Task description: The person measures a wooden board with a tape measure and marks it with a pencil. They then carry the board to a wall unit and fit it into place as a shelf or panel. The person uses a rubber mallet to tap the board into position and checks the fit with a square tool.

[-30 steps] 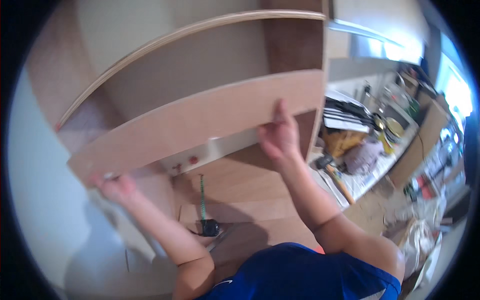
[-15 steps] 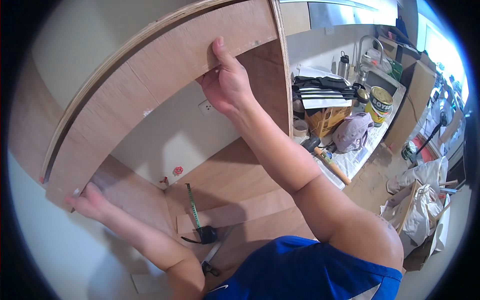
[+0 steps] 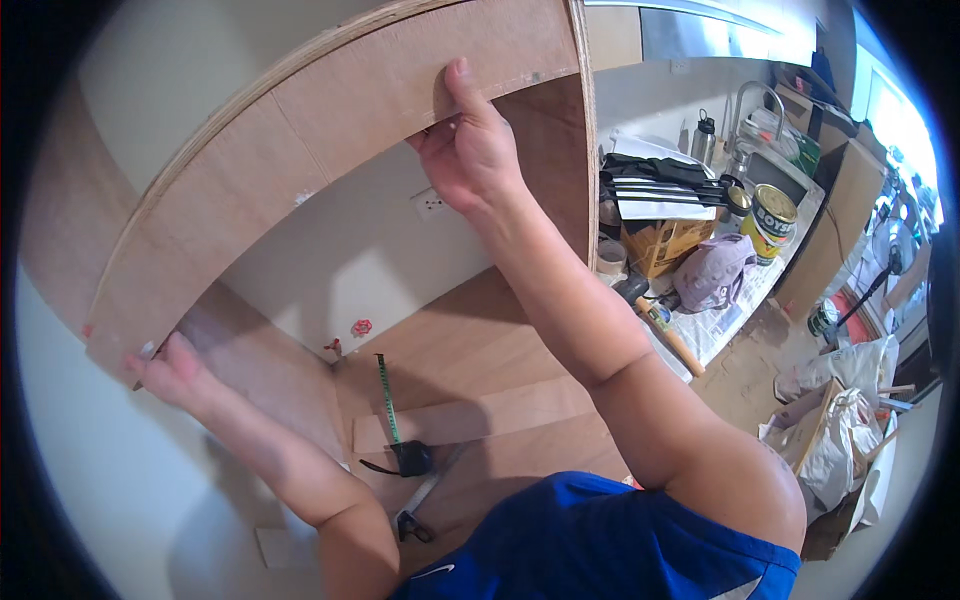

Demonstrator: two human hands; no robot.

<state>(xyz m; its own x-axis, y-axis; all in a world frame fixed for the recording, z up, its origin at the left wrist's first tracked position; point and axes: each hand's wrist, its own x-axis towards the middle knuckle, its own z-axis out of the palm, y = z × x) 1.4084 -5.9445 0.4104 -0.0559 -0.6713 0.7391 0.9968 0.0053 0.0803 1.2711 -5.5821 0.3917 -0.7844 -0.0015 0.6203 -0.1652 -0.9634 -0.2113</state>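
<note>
My left hand (image 3: 172, 372) grips the lower left end of a long plywood board (image 3: 240, 200), its fingers partly blurred. My right hand (image 3: 470, 150) holds the same board farther right, thumb on its front face and other fingers under the lower edge. The board is held up against the front of a plywood cabinet (image 3: 588, 170), along a shelf's edge. Below, inside the cabinet, a black tape measure (image 3: 412, 458) with its green blade out lies near a loose plywood strip (image 3: 520, 402) and a metal square (image 3: 435, 490).
A wall outlet (image 3: 432, 203) and red valves (image 3: 361, 327) are behind the board. At right, a cluttered counter (image 3: 725, 330) holds a paint can (image 3: 775, 210), a pale bag (image 3: 715, 275) and a mallet (image 3: 665, 330) by a sink. Sacks (image 3: 840, 440) and scraps stand on the floor.
Both hands have raised the board from below the shelf edge up to its front. In the last half second it has shifted slightly, now covering more of that edge.
</note>
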